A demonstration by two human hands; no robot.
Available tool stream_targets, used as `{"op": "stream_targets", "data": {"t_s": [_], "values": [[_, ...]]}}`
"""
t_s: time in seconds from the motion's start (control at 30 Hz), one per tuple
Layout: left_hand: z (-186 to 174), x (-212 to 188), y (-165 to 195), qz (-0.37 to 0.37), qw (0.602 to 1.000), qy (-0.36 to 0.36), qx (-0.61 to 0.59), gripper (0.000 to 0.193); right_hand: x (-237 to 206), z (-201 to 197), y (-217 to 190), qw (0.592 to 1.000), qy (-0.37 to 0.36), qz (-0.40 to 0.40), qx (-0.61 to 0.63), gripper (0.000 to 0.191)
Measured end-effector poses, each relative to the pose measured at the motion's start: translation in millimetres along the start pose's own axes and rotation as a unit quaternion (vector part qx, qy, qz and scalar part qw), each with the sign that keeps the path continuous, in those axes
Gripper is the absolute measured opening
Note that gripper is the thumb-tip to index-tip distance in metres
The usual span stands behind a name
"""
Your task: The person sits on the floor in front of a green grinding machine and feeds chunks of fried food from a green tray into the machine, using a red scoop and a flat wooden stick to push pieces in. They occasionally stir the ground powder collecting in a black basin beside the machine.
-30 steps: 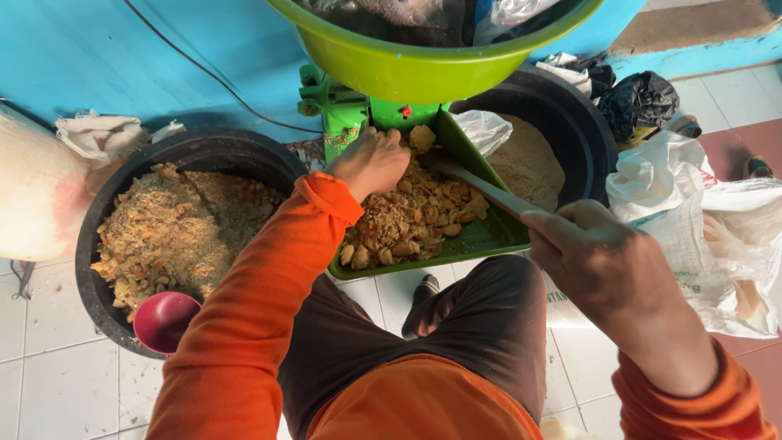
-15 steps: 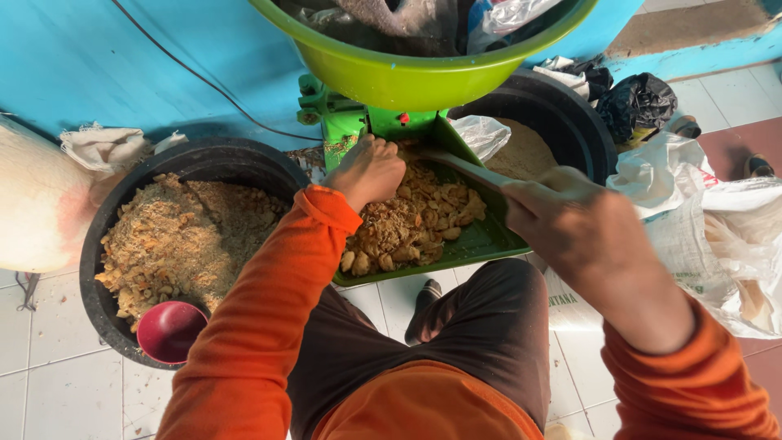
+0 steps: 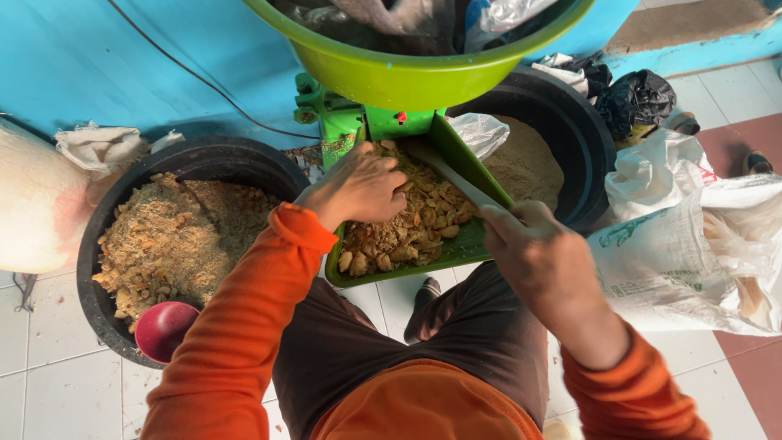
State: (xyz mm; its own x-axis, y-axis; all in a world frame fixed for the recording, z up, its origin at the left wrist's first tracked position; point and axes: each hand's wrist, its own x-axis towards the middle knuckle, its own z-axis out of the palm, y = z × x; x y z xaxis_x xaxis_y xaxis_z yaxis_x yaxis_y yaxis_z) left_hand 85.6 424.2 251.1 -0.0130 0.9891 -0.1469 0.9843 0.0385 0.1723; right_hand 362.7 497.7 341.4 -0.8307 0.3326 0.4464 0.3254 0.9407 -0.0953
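A green tray (image 3: 456,254) juts out from a green machine (image 3: 338,122) and holds a heap of brown crumbly chunks (image 3: 407,228). My left hand (image 3: 358,186) lies palm down on the chunks at the tray's upper end, fingers curled into them. My right hand (image 3: 542,257) is closed around the handle of a flat grey scraper (image 3: 452,175), whose blade rests across the chunks near the machine's mouth. Both arms wear orange sleeves.
A black tub (image 3: 106,236) of coarse brown meal with a red scoop (image 3: 163,330) sits at left. A second black tub (image 3: 582,138) of fine powder sits behind the tray. A lime bowl (image 3: 415,77) tops the machine. White sacks (image 3: 692,244) lie right, another sack (image 3: 37,204) left.
My right hand has moved left and nearer the tray with the scraper. My left hand stays on the chunks, shifted slightly toward the machine.
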Motion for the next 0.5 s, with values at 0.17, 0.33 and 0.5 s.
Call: {"op": "stream_targets", "data": {"t_s": [0.17,0.33,0.5], "values": [[2.7,-12.7,6.6,0.024,0.997,0.064,-0.020,0.048,6.3,35.4,3.7,0.999,0.039,0.014,0.005,0.019],[5.2,-18.1,7.6,0.008,0.999,0.029,-0.023,0.052,-3.0,-4.0,7.6,0.997,0.036,0.046,0.051,0.020],[5.0,-25.0,11.9,0.018,0.996,0.090,-0.019,0.048,-1.9,-24.9,1.6,0.994,-0.013,0.040,0.097,0.019]]}}
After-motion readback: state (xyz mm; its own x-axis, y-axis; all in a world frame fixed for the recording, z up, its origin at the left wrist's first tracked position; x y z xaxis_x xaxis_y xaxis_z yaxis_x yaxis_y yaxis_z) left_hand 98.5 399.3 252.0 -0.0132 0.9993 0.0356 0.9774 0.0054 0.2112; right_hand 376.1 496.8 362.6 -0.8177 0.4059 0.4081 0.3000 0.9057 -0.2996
